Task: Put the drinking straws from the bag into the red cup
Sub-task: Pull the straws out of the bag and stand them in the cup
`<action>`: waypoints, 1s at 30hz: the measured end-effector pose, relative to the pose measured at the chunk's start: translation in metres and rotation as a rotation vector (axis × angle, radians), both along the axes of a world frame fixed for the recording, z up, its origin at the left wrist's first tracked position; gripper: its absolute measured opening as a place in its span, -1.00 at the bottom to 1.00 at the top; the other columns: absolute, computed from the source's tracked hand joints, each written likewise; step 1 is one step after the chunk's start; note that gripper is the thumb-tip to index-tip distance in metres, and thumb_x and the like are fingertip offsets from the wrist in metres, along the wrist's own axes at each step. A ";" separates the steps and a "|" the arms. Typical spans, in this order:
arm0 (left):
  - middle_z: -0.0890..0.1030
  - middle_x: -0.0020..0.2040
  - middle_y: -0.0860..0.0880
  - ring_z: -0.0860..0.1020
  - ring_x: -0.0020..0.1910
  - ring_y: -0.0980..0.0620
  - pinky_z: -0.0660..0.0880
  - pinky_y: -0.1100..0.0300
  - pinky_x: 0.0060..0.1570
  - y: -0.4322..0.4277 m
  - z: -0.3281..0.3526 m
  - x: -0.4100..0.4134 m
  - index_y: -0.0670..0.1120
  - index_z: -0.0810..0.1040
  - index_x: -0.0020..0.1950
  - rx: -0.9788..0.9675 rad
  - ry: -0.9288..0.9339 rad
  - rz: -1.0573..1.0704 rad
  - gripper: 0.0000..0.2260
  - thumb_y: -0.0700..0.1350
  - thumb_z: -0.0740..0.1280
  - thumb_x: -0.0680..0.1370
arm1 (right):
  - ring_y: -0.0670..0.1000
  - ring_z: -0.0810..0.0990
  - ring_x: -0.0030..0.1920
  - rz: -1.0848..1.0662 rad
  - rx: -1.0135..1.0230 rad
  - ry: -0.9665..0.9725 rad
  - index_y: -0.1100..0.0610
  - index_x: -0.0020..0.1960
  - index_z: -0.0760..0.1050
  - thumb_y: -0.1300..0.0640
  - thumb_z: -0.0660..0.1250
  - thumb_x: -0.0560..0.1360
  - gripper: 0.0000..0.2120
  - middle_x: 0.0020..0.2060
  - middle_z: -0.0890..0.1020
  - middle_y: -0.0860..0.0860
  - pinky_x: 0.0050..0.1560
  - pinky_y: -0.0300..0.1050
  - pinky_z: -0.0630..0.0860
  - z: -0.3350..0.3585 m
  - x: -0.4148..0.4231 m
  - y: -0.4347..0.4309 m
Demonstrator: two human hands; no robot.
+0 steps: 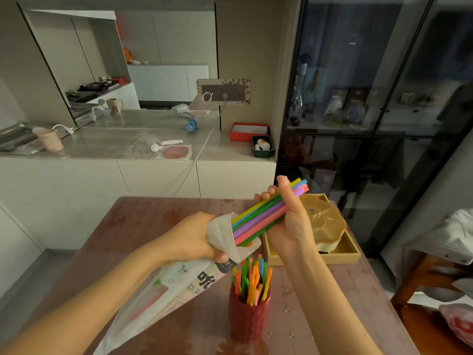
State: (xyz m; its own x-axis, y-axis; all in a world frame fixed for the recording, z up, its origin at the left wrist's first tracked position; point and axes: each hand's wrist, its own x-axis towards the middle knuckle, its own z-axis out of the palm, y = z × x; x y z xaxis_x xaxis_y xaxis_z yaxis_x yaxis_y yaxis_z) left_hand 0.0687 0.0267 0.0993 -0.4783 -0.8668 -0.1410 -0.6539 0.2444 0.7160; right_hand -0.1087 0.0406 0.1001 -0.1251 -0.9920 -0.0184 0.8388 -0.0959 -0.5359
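Note:
A white printed plastic bag (179, 283) slants across the table's near left, and my left hand (192, 237) squeezes its neck. A bundle of thick coloured straws (258, 219) sticks halfway out of the bag's mouth, pointing up to the right. My right hand (291, 219) wraps around the bundle's upper part. Below both hands stands the red cup (249, 316), upright, holding several thin coloured straws (253, 280). One or two more straws show faintly inside the bag's lower part.
A tan lidded dish (322, 221) sits in a yellow tray (340, 254) just behind my right hand. The table (143, 226) has a pink patterned cover. A counter with cups and cables lies beyond, and a dark glass cabinet stands at right.

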 end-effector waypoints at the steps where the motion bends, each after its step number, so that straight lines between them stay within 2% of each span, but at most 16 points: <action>1: 0.70 -0.14 0.00 0.64 -0.13 0.03 0.56 0.03 -0.05 0.000 -0.001 0.000 -0.01 0.62 -0.06 -0.002 0.003 0.000 -0.62 -0.08 0.51 0.14 | -0.02 0.55 -0.39 0.011 0.002 0.005 0.15 -0.14 0.48 0.15 0.39 0.38 -0.88 -0.42 0.53 0.01 -0.18 -0.09 0.61 -0.001 0.000 0.001; 3: 0.69 -0.16 -0.04 0.63 -0.18 0.02 0.55 0.03 -0.09 0.001 -0.004 0.000 -0.05 0.62 -0.09 -0.008 0.012 0.004 -0.67 -0.15 0.52 0.17 | 0.00 0.60 -0.36 0.031 0.006 0.018 0.16 -0.09 0.51 0.21 0.34 0.45 -0.95 -0.40 0.58 0.02 -0.11 -0.04 0.63 -0.004 0.001 0.004; 5: 0.69 -0.18 -0.06 0.60 -0.24 0.06 0.55 0.02 -0.13 0.001 -0.007 0.001 -0.07 0.62 -0.12 -0.006 0.024 0.011 -0.70 -0.16 0.51 0.18 | 0.03 0.67 -0.30 0.047 0.011 0.021 0.17 -0.05 0.53 0.22 0.28 0.50 -0.93 -0.36 0.65 0.05 -0.01 0.05 0.60 -0.007 0.003 0.006; 8: 0.68 -0.18 -0.08 0.63 -0.20 -0.01 0.56 -0.02 -0.13 0.002 -0.010 0.002 -0.07 0.62 -0.12 -0.001 0.026 0.015 -0.69 -0.13 0.50 0.16 | 0.06 0.70 -0.24 0.071 -0.027 0.013 0.18 -0.02 0.53 0.21 0.29 0.45 -0.87 -0.30 0.69 0.08 0.04 0.08 0.58 -0.010 0.007 0.009; 12: 0.68 -0.17 -0.10 0.63 -0.19 -0.04 0.56 -0.04 -0.13 0.003 -0.013 0.003 -0.08 0.62 -0.12 0.009 0.035 0.010 -0.69 -0.12 0.50 0.16 | 0.07 0.67 -0.24 0.150 -0.131 0.087 0.17 -0.10 0.53 0.23 0.33 0.45 -0.96 -0.31 0.65 0.10 -0.03 0.04 0.62 -0.015 0.010 0.012; 14: 0.68 -0.16 -0.10 0.64 -0.16 -0.05 0.55 -0.06 -0.10 0.004 -0.014 0.003 -0.07 0.61 -0.11 0.023 0.034 -0.004 -0.68 -0.09 0.50 0.16 | 0.06 0.63 -0.28 0.152 -0.141 0.168 0.16 -0.21 0.51 0.18 0.30 0.48 -0.90 -0.36 0.60 0.09 -0.09 0.01 0.60 -0.014 0.011 0.014; 18: 0.68 -0.15 -0.04 0.63 -0.14 -0.01 0.55 -0.05 -0.07 0.006 -0.016 0.006 -0.05 0.60 -0.09 0.008 0.014 -0.006 -0.66 -0.10 0.53 0.18 | -0.01 0.49 -0.41 -0.062 -0.098 0.211 0.13 -0.26 0.37 0.10 0.20 0.58 -0.75 -0.45 0.46 0.01 -0.19 -0.04 0.53 -0.004 0.001 0.012; 22: 0.69 -0.14 0.14 0.61 -0.17 0.22 0.52 0.28 -0.14 0.007 -0.018 0.020 0.08 0.60 -0.06 0.012 0.043 0.045 -0.63 -0.19 0.57 0.21 | -0.08 0.39 -0.46 -0.210 -0.081 0.091 0.11 -0.27 0.35 0.05 0.20 0.58 -0.72 -0.48 0.39 -0.04 -0.32 -0.19 0.47 0.013 -0.041 0.007; 26: 0.70 -0.14 0.01 0.63 -0.14 0.09 0.53 0.06 -0.06 0.004 -0.025 0.038 0.01 0.61 -0.09 0.004 0.065 0.136 -0.62 -0.08 0.53 0.12 | -0.11 0.33 -0.50 -0.244 -0.100 -0.033 0.10 -0.30 0.34 0.04 0.19 0.59 -0.69 -0.50 0.36 -0.06 -0.41 -0.25 0.41 0.022 -0.085 0.010; 30: 0.70 -0.12 -0.01 0.64 -0.11 0.08 0.53 0.05 -0.03 0.003 -0.037 0.050 0.03 0.61 -0.07 0.038 0.088 0.194 -0.60 -0.08 0.54 0.12 | -0.15 0.32 -0.51 -0.157 -0.034 -0.007 0.09 -0.32 0.36 0.04 0.17 0.59 -0.68 -0.51 0.35 -0.08 -0.43 -0.30 0.38 0.018 -0.103 0.017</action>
